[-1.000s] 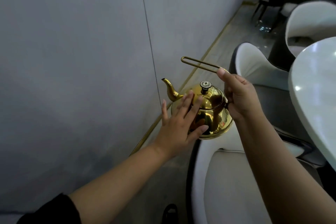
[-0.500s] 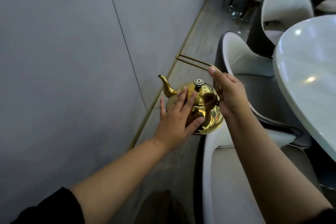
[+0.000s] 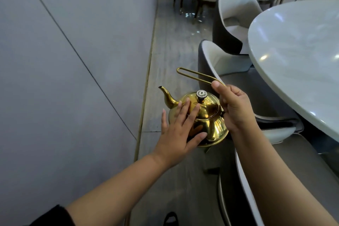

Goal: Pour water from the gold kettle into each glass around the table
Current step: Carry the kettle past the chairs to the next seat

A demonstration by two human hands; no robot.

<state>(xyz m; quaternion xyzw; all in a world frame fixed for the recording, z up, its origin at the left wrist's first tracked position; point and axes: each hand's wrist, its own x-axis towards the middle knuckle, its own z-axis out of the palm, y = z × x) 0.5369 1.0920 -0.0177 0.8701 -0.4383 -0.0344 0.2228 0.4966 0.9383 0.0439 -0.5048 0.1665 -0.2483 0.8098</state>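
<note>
1. Your right hand (image 3: 236,108) grips the kettle (image 3: 200,115) handle, holding it upright in the air.
2. Your left hand (image 3: 180,130) lies open, flat against its side.
3. The spout points away-left, toward the wall (image 3: 73,42).

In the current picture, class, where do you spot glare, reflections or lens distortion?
Head view: bright glare spots dot the glossy white table; the gold kettle mirrors the fingers of the left hand that rests on it; the floor gleams near the far chairs; the wide lens splays the wall's seams.
</note>
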